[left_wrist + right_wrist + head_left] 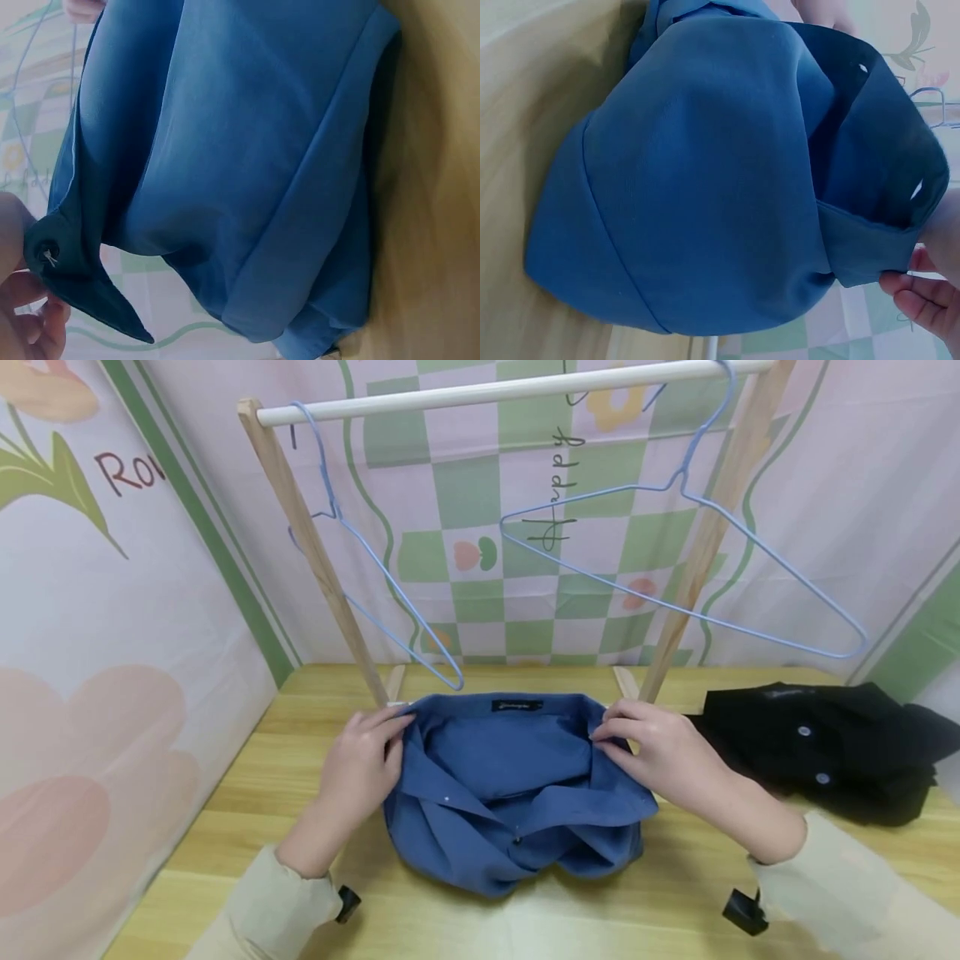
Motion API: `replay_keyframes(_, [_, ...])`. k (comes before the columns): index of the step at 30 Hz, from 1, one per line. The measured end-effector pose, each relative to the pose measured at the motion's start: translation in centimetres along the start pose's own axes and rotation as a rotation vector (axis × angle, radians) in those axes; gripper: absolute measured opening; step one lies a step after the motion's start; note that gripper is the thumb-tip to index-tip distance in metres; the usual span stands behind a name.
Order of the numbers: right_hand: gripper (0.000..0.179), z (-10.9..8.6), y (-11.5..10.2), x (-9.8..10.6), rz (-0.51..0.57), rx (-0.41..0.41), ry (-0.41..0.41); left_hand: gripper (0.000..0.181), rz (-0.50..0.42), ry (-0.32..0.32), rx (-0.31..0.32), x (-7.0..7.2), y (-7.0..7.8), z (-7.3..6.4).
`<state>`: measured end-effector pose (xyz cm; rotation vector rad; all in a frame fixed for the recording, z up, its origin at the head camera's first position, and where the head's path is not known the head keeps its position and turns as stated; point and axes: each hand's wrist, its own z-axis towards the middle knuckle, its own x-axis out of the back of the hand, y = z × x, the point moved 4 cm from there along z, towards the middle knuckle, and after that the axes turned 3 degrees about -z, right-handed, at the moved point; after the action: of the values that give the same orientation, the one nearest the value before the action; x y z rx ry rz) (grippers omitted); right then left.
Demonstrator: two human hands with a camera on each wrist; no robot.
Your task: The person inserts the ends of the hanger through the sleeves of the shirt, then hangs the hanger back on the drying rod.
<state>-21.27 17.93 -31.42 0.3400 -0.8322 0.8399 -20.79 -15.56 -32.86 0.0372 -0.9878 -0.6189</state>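
Note:
A blue shirt [510, 752] sits bunched on the wooden table, its neck opening spread and a black label [517, 705] at the back edge. My left hand [362, 760] pinches the left side of that edge between thumb and fingers. On the opposite side, my right hand [652, 739] pinches the edge in the same way. Close up in the left wrist view, a button [48, 253] shows on the pointed flap of blue cloth beside the fingers. In the right wrist view, fingertips [919, 296] grip the corner of the folded band.
A wooden rack with a white rail [480, 393] stands behind the shirt. Two blue hangers hang from it, one hanger [397, 585] at left, the other hanger [780, 560] at right. A black garment [817, 752] with light buttons lies on the table [247, 810] at right.

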Motion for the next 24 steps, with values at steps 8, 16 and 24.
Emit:
replay_keyframes(8, [0.028, -0.1, -0.3, -1.1, 0.058, -0.013, -0.010, 0.044, -0.036, -0.132, 0.104, -1.2, 0.2, -0.4])
replay_keyframes(16, [0.031, 0.1, -0.5, -1.0, 0.056, -0.004, 0.005, 0.070, -0.061, -0.098, 0.091, -1.7, 0.4, -0.5])
replay_keyframes(24, [0.035, 0.1, -0.2, -0.4, 0.051, -0.011, 0.032, 0.064, -0.145, -0.102, 0.102, -1.5, 0.3, -0.5])
